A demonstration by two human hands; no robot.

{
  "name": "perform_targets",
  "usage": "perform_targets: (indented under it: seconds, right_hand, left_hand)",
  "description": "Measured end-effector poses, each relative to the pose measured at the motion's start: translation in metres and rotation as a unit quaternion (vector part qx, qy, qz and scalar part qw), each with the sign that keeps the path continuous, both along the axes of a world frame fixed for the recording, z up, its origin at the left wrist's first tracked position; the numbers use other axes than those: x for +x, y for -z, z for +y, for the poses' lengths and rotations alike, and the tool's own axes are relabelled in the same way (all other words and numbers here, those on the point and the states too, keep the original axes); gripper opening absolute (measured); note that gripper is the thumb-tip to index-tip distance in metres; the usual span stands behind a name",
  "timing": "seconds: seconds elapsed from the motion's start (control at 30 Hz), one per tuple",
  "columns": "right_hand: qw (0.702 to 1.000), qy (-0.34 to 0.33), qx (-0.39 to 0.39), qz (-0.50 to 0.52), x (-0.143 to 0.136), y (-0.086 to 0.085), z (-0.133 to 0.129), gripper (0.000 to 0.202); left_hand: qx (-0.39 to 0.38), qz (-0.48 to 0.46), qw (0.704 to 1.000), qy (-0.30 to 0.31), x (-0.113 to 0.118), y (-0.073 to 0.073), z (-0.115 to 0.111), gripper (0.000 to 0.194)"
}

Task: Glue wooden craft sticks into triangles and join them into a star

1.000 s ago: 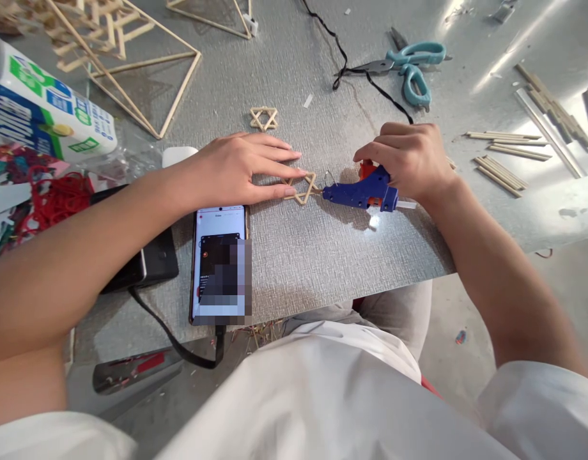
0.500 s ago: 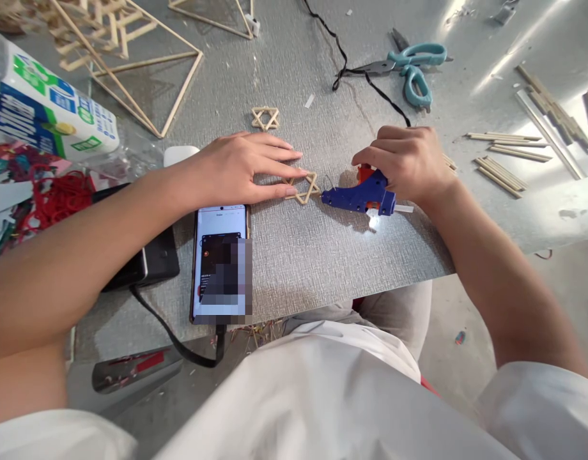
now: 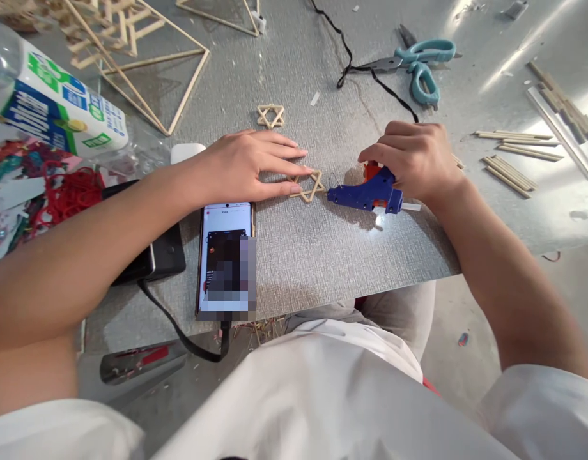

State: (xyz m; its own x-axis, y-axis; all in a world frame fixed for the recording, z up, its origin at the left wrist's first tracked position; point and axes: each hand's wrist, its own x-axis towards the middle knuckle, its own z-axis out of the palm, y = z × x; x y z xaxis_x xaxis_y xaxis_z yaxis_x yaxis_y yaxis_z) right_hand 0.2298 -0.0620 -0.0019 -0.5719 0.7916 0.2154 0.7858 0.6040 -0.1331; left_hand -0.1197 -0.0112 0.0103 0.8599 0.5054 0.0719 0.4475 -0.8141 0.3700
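My left hand (image 3: 248,167) lies low over the table with its fingers stretched out. Its thumb and index fingertip hold the left side of a small six-pointed star of wooden sticks (image 3: 314,186), covering part of it. In my right hand (image 3: 413,156) is a blue hot glue gun (image 3: 363,193) with an orange trigger, its fingers wrapped round the handle. The nozzle points left, close to the star's right tip; whether they touch I cannot tell. A clear glue stick (image 3: 411,207) juts from the gun's back. Another stick star (image 3: 271,116) lies farther back.
A phone (image 3: 227,217) on a black cable lies near the front edge beside a black box (image 3: 167,252). Teal-handled scissors (image 3: 425,70) lie across a black cord. Loose sticks (image 3: 509,176) are at right. A bottle (image 3: 68,96) and stick frame (image 3: 188,89) stand at left.
The whole view has shifted slightly, so everything appears a little farther right. Both hands, the star and the glue gun keep nearly the same places relative to each other.
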Motion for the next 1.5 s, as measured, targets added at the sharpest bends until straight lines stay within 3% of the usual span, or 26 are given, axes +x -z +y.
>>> perform_targets:
  seconds: [0.23, 0.47, 0.7, 0.9, 1.07, 1.5]
  right_hand:
    - [1.000, 0.004, -0.003, 0.011, 0.000, -0.002, -0.001, 0.045]
    - [0.996, -0.038, 0.070, -0.029, -0.003, 0.002, 0.001, 0.041]
    - [1.000, 0.008, 0.021, 0.013, 0.011, -0.003, 0.000, 0.038]
    - [0.998, -0.001, 0.061, 0.020, 0.013, 0.006, 0.006, 0.035]
    - [0.999, 0.009, 0.032, 0.036, 0.013, 0.006, 0.006, 0.030]
    - [0.991, -0.023, 0.124, -0.038, 0.009, 0.007, 0.009, 0.029]
  left_hand:
    - [0.001, 0.001, 1.000, 0.003, 0.001, -0.001, -0.001, 0.040]
    - [-0.001, -0.001, 1.000, 0.001, 0.002, -0.002, -0.002, 0.042]
    - [0.005, 0.002, 1.000, 0.004, 0.002, -0.001, -0.001, 0.044]
    - [0.012, -0.003, 1.000, 0.009, 0.002, -0.001, 0.000, 0.043]
    - [0.005, -0.001, 1.000, 0.004, 0.002, -0.002, -0.001, 0.041]
    - [0.007, -0.010, 1.000, 0.008, 0.002, 0.000, -0.001, 0.041]
